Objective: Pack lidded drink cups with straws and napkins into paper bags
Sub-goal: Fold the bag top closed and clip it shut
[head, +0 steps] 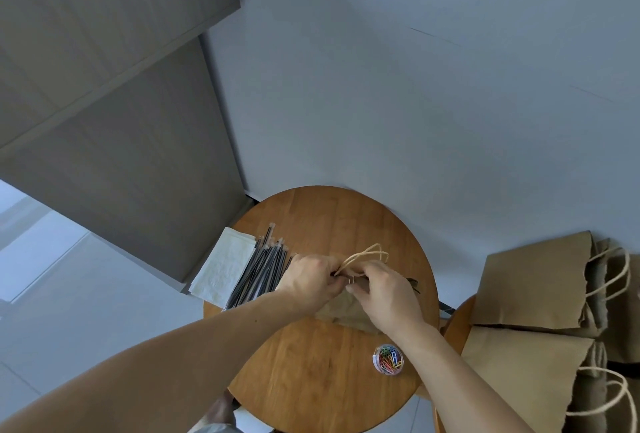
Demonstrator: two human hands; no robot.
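A brown paper bag (341, 311) stands on the round wooden table (311, 373), mostly hidden behind my hands. My left hand (313, 278) and my right hand (384, 289) both pinch the bag's top edge just below its twisted paper handles (367, 254). A small metal paper clip (351, 279) shows between my fingertips at that edge. A bundle of black wrapped straws (259, 270) lies at the table's left side, beside a stack of white napkins (225, 268). No cup is in view.
A small clear tub of coloured paper clips (388, 360) sits on the table near my right wrist. Several more brown paper bags (533, 290) with handles lie piled on a second surface to the right. A grey wall and a cabinet stand behind.
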